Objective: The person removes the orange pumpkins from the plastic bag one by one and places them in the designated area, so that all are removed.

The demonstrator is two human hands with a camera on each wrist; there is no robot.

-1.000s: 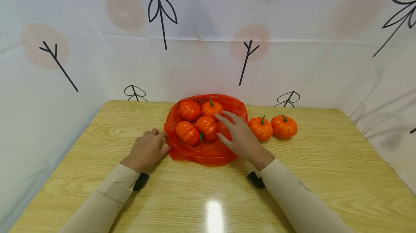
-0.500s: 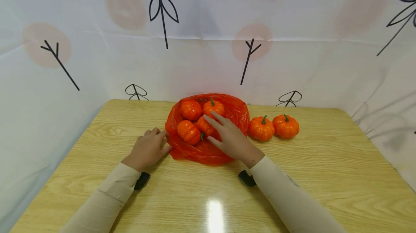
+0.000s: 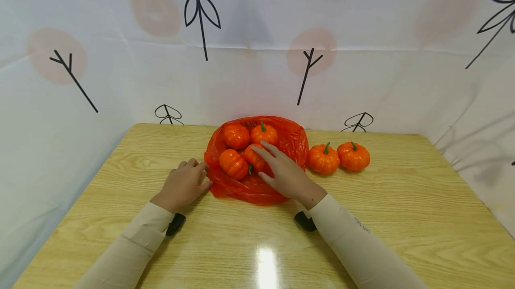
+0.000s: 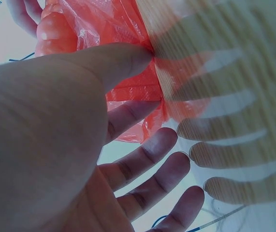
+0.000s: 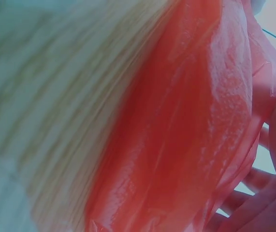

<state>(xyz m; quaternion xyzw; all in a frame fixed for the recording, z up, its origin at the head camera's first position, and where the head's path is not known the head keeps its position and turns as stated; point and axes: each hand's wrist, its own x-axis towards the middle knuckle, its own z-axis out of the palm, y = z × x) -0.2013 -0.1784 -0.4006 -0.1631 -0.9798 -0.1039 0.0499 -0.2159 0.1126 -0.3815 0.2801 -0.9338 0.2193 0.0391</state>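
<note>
An open red plastic bag (image 3: 293,141) lies at the back middle of the table with several small orange pumpkins in it. My left hand (image 3: 183,186) rests at the bag's left edge. Its thumb and index finger touch the red plastic, apart from each other, as the left wrist view shows. Over the bag's right side reaches my right hand (image 3: 287,175), fingers spread and nearly straight above the front right pumpkin (image 3: 253,157), partly covering it. I cannot tell whether they touch it. Beside it in the bag is another pumpkin (image 3: 233,164).
Right of the bag, two more pumpkins with green stems, a nearer pumpkin (image 3: 323,159) and a farther pumpkin (image 3: 354,156), stand side by side. A white patterned cloth (image 3: 249,78) hangs behind the wooden table (image 3: 225,244). Black wrist straps show under both sleeves.
My right hand has shifted a little left, from the bag's right part to over the front right pumpkin, and has stayed there for the last half second. The left hand has stayed put.
</note>
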